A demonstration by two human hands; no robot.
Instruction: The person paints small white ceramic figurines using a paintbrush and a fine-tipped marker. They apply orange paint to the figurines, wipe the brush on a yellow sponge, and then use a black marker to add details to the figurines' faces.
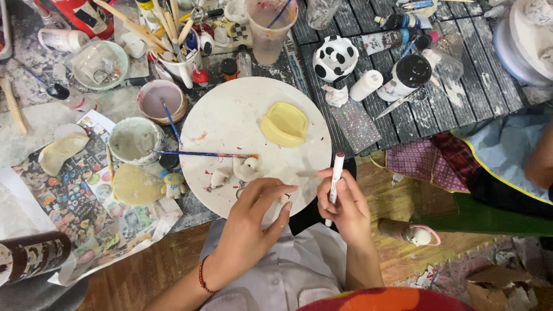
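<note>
My right hand (344,208) grips a white paint marker (334,178) with a dark tip, held upright beside the edge of a round white board (230,115). My left hand (256,216) rests on the board's near edge, fingers curled around a small object that I cannot make out. Just beyond the fingers lie small white clay figures (245,169). A thin brush (201,154) lies across the board's left side, and a pale yellow clay piece (284,124) sits near its middle.
A cup of grey wash (134,140) and a bowl of mauve paint (161,100) stand left of the board. Brush jars, paint bottles and a black-and-white cow figurine (334,57) crowd the back. A small yellow-blue figure (173,184) sits on printed paper at left.
</note>
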